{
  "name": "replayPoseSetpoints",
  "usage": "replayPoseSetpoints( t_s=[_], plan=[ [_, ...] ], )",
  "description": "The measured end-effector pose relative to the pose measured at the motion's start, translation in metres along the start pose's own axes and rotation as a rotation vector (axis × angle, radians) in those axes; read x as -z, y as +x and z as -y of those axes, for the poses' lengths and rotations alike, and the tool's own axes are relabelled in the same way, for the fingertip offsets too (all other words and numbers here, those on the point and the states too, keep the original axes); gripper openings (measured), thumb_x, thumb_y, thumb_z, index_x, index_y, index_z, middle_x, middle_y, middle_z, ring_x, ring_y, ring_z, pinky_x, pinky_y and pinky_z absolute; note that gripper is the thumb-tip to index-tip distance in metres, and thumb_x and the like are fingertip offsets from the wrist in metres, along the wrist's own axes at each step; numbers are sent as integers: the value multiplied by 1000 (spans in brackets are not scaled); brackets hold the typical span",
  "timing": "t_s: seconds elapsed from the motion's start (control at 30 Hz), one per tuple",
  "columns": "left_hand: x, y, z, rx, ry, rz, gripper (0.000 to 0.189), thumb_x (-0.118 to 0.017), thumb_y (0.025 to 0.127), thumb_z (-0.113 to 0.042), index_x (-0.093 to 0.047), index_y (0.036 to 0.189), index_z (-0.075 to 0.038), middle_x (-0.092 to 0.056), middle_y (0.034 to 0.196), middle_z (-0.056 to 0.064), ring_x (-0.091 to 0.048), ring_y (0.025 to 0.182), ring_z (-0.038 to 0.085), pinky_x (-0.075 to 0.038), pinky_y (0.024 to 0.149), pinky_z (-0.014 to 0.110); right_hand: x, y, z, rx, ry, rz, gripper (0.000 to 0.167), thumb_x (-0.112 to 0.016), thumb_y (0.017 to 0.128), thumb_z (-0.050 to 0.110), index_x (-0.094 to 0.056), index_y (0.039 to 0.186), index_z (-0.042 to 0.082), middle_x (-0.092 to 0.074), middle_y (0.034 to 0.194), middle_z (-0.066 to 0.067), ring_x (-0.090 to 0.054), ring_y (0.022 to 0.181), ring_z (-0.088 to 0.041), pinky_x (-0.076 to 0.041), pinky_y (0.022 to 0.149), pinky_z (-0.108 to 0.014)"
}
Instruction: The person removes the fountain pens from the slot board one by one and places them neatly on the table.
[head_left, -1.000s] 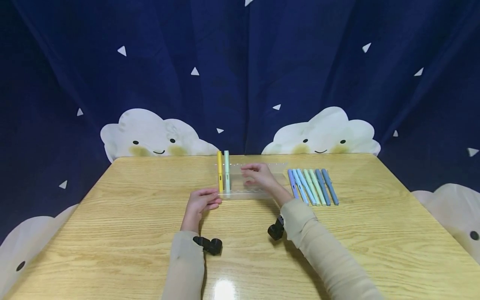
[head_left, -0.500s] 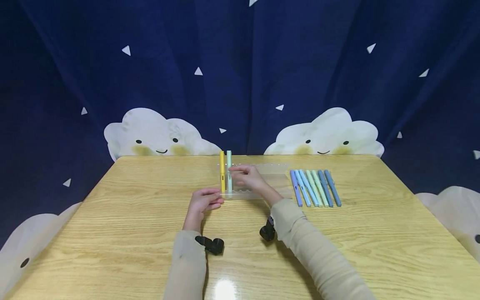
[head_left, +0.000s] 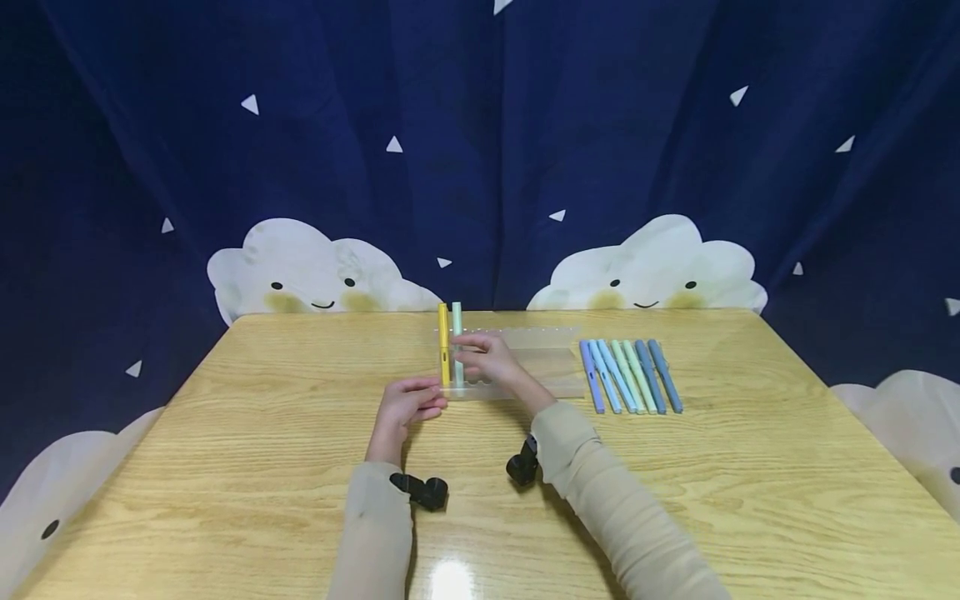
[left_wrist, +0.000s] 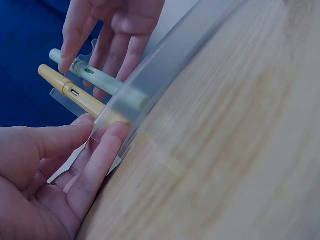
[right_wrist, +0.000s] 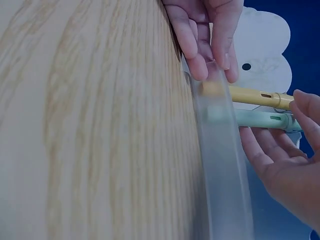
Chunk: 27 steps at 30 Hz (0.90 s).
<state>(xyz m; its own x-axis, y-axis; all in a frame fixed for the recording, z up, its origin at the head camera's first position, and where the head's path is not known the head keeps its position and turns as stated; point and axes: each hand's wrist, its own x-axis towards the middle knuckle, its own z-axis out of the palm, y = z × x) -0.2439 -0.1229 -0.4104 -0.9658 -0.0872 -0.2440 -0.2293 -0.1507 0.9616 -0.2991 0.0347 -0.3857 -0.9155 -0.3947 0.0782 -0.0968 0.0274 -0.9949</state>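
Note:
A clear plastic pen rack (head_left: 525,385) lies on the table with a yellow pen (head_left: 444,342) and a mint green pen (head_left: 457,321) standing tilted in its left end. My left hand (head_left: 405,407) pinches the rack's near left corner between thumb and fingers, as the left wrist view shows. My right hand (head_left: 491,362) is at the mint green pen, a finger on one side near the clip and other fingers on the far side. In the right wrist view, the lower ends of the yellow pen (right_wrist: 250,95) and the mint green pen (right_wrist: 250,119) sit behind the rack's frosted front lip (right_wrist: 220,165).
Right of the rack, a row of loose pens lies on the wooden table (head_left: 750,467): a purple pen (head_left: 592,377), light blue pens (head_left: 604,377), light green pens (head_left: 632,377) and dark blue pens (head_left: 666,377). A navy curtain (head_left: 420,75) hangs behind the table's far edge.
My right hand has moved left from above the rack's middle to the mint green pen. My left hand has kept its grip on the rack's corner.

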Motion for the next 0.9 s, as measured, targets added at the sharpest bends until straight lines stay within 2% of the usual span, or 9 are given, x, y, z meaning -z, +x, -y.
replayPoseSetpoints(
  t_s=[0.17,0.33,0.47,0.7,0.9],
  plan=[
    [1,0,0,4,1,-8,23,-56,84,6,-58,107,11,-65,76,14,-63,62,16,-55,57,25,-3,2,-3,-20,30,-5,34,-55,86,0,-52,119,-8,-52,118,-17,-59,93,-22,-51,78,-37],
    [1,1,1,4,-5,-3,24,-56,84,6,-58,107,11,-65,78,16,-63,62,16,-55,58,25,-3,3,-4,-10,54,-4,33,-54,86,-1,-52,118,-9,-55,112,-18,-59,91,-24,-51,79,-40],
    [1,1,1,5,-16,-1,24,-56,84,7,-58,107,12,-65,76,15,-63,62,17,-55,57,26,-2,2,-5,-16,59,18,33,-53,88,2,-52,119,-7,-52,116,-18,-59,93,-26,-49,81,-42],
    [0,2,1,3,-15,1,24,-56,84,6,-58,107,12,-65,77,14,-63,62,16,-55,58,26,-1,0,-5,0,74,41,35,-53,88,5,-50,121,-6,-48,123,-16,-56,98,-23,-48,84,-40],
    [1,3,2,2,-5,-2,23,-56,84,5,-58,107,11,-65,79,15,-63,63,16,-55,59,27,0,-2,-8,45,94,27,33,-51,89,1,-50,121,-7,-51,118,-20,-52,103,-38,-50,81,-36]
  ],
)
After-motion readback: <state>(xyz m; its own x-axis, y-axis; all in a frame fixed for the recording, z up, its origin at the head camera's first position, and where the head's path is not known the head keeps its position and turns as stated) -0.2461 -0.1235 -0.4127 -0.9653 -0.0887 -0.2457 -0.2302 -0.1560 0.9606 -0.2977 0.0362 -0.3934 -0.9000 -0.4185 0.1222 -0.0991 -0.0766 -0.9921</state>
